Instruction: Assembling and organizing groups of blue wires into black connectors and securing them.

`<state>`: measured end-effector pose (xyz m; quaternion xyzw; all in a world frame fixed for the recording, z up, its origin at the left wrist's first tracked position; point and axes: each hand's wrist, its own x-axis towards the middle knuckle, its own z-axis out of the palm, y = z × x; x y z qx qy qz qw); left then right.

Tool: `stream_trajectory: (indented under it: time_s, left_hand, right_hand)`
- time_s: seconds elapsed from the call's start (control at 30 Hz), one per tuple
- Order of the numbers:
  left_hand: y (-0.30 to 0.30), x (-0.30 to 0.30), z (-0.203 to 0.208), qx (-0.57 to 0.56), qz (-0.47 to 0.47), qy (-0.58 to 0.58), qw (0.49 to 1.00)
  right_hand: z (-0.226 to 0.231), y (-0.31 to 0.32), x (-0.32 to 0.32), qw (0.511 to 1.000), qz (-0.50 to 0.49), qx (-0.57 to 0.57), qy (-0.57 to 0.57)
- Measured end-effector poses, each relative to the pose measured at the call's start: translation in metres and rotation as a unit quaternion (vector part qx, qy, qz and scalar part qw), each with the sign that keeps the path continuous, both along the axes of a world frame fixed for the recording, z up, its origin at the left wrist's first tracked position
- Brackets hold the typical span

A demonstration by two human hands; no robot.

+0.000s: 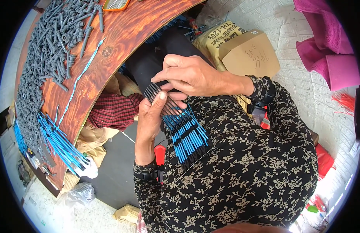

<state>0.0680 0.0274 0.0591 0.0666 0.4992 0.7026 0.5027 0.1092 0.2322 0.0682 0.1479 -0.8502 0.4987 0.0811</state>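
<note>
My left hand is closed round a fanned bundle of thin blue-and-black rods, its thumb laid across their dark upper part. The rods lie side by side, slanting down to the right in front of my patterned top, their black ends at the bottom. Over the upper tips of the bundle is my right hand, fingers bent and pinched together. Whatever may be between those fingertips is too small or hidden to make out.
A curved wooden table at left bears a heap of grey plastic tube-like parts, a light blue strip and more blue rods. An orange-rimmed tray sits at its far edge. Beyond my right hand are a cardboard box and yellow sack.
</note>
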Motion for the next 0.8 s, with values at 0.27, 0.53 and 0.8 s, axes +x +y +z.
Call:
stream_trajectory:
  time_s: [0.27,0.53,0.8]
  left_hand:
    - [0.004,0.002,0.005,-0.003,0.009,-0.006,1.0]
    - [0.002,0.002,0.0,-0.021,0.0,0.029,0.999]
    - [0.005,0.003,0.002,-0.004,0.01,-0.017,1.0]
  right_hand:
    - [-0.013,0.0,-0.001,0.995,-0.007,-0.086,-0.055]
    - [0.001,-0.007,0.007,0.998,-0.042,0.037,0.007]
    - [-0.007,0.002,-0.002,0.999,0.004,-0.049,-0.006]
